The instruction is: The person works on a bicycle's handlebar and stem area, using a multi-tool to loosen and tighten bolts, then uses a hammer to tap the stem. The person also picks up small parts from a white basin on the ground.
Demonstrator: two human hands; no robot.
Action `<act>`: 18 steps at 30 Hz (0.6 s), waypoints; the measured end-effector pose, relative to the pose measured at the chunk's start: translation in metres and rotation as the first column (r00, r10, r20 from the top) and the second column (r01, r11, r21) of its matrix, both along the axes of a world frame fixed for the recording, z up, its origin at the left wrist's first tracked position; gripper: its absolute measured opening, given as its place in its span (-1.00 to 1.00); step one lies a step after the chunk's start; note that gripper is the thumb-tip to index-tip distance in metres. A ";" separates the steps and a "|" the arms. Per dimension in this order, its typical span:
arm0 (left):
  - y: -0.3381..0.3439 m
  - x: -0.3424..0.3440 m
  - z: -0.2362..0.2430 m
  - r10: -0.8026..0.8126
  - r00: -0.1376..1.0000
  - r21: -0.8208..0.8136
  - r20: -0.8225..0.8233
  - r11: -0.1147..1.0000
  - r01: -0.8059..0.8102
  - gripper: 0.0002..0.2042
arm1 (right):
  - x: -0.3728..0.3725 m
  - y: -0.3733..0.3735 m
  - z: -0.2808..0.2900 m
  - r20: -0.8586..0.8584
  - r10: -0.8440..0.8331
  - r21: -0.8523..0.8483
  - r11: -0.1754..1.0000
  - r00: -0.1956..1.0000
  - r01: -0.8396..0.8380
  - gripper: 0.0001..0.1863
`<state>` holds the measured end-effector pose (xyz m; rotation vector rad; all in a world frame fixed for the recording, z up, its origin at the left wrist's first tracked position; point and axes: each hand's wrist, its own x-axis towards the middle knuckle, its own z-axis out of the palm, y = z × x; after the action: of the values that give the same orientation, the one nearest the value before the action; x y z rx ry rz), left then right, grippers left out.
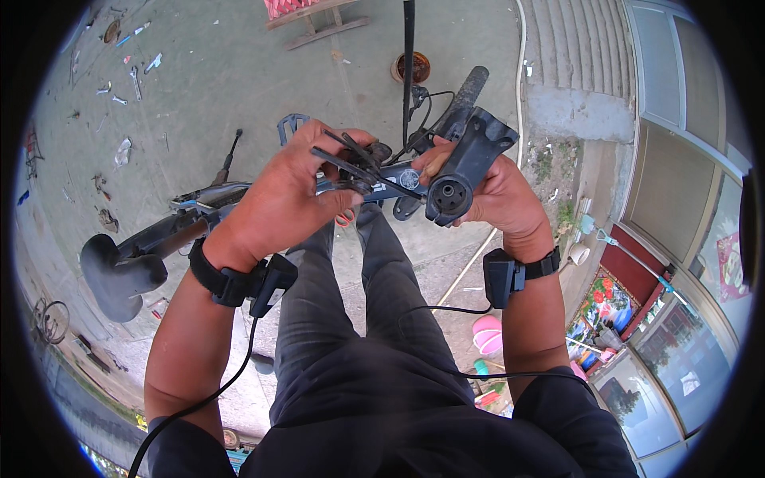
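My right hand is closed around a black bicycle stem, with a round clamp end facing me. My left hand grips a small dark part with black cables running out of it; its exact kind is hard to make out. One cable reaches across towards the stem. Beneath both hands lies the blue-grey bicycle frame, its black saddle off to the left. A black handlebar grip shows beyond the stem, and a pedal sits past my left hand.
Wrenches and other small items are scattered on the concrete at the far left. Ahead stand a rusty round container and a wooden stool. Orange-handled scissors lie near my legs. On the right are a pink bucket and glazed doors.
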<state>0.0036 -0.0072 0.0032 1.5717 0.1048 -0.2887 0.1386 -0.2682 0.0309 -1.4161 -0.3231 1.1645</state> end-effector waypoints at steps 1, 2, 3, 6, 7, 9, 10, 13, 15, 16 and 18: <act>-0.001 0.002 0.000 0.015 0.999 0.027 0.041 1.000 -0.016 -0.42 | 0.000 0.000 0.000 0.000 0.001 0.004 1.000 1.000 -0.001 -0.46; -0.001 0.004 -0.001 0.033 0.997 0.044 0.072 0.998 -0.036 -0.44 | 0.000 0.000 0.000 0.001 0.002 0.006 1.000 1.000 -0.002 -0.45; -0.002 0.006 -0.002 0.030 0.991 0.087 0.131 0.995 -0.042 -0.43 | 0.000 0.000 0.000 0.001 0.002 0.008 1.000 1.000 -0.002 -0.45; -0.007 0.011 -0.007 0.043 0.970 0.161 0.240 0.983 -0.083 -0.40 | 0.000 -0.001 -0.001 -0.004 -0.002 0.007 1.000 1.000 0.002 -0.43; -0.008 0.011 -0.008 0.057 0.966 0.172 0.252 0.980 -0.102 -0.38 | 0.000 -0.001 -0.001 -0.008 -0.006 0.006 1.000 1.000 0.006 -0.42; -0.010 0.010 -0.007 0.052 0.971 0.228 0.231 0.968 -0.106 -0.34 | -0.001 -0.003 -0.002 -0.015 -0.013 0.008 1.000 1.000 0.013 -0.42; -0.009 0.008 -0.005 0.035 0.979 0.271 0.199 0.958 -0.090 -0.33 | -0.001 -0.004 -0.002 -0.018 -0.014 0.009 1.000 1.000 0.014 -0.42; -0.009 0.005 0.003 0.012 0.998 0.335 0.063 0.942 -0.032 -0.32 | 0.003 -0.006 -0.005 -0.019 0.052 0.058 0.997 0.998 -0.051 -0.42; -0.010 0.005 0.006 0.006 0.999 0.265 -0.044 0.964 0.006 -0.34 | 0.006 -0.008 -0.006 -0.013 0.086 0.085 0.993 0.996 -0.085 -0.41; -0.010 0.005 0.008 0.000 0.995 0.185 -0.098 0.983 0.018 -0.37 | 0.006 -0.009 -0.007 -0.010 0.087 0.088 0.992 0.996 -0.086 -0.41; -0.010 0.005 0.010 -0.011 0.981 0.028 -0.195 0.999 0.017 -0.40 | 0.006 -0.009 -0.007 -0.011 0.089 0.088 0.992 0.996 -0.088 -0.41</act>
<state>0.0086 -0.0168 0.0130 1.5714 0.2514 -0.4542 0.1445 -0.2776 0.0238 -1.3276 -0.4252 1.2174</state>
